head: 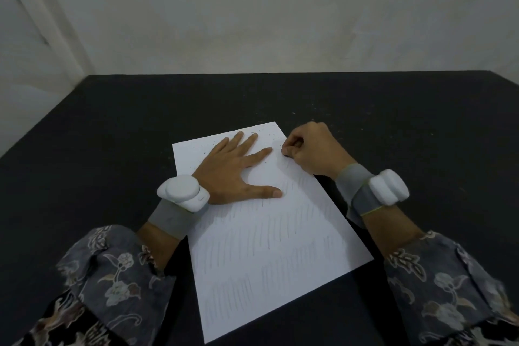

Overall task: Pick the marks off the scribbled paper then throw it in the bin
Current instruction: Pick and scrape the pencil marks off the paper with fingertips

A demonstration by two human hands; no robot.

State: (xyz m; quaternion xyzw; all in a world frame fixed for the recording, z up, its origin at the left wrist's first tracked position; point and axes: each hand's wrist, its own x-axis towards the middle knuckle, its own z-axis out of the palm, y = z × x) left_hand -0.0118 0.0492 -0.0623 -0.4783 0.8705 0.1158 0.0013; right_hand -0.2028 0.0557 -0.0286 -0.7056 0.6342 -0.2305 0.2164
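The left hand presses flat to steady the paper while the right hand pinches something small, probably an eraser, at its far right edge.

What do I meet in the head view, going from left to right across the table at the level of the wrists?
Left wrist device → left hand pressing flat on the paper → right hand, fingers curled at the paper's right edge → right wrist device.
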